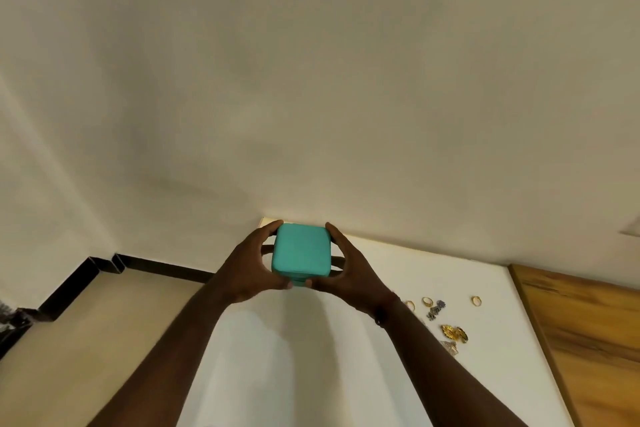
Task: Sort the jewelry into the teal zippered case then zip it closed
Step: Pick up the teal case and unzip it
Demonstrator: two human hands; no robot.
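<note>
**mo:** Only the head view to go on here. Where's the case (pixel 300 251) sitting, and who's got it?

**jay:** Far-left end of the white surface (pixel 450 274), right up near the wall (pixel 311 114). Both hands are on it, left hand (pixel 249 270) on its left side and right hand (pixel 353 270) on its right. The fingers (pixel 273 227) curl round the far corners and the thumbs (pixel 281 282) almost meet on the near edge, so it's clamped from both sides. Can't tell if it rests on the surface or is lifted a touch.

**mo:** Open or zipped?

**jay:** Lid looks down, but I can't make out the zip itself. My guess is opening it comes first, since nothing seems sorted yet.

**mo:** And the jewelry (pixel 433 314)?

**jay:** All off to the right of the case, loose on the surface just past the right wrist. There are rings (pixel 427 302), a gold brooch (pixel 453 333) and some grey-blue earrings (pixel 440 304). It's well apart from the case and clearly nearer the right hand. So I'd reckon the left hand steadies the case while the right does the fetching, reaching right and back toward the body. The case is about square, so there's no long axis to fuss over.
</note>
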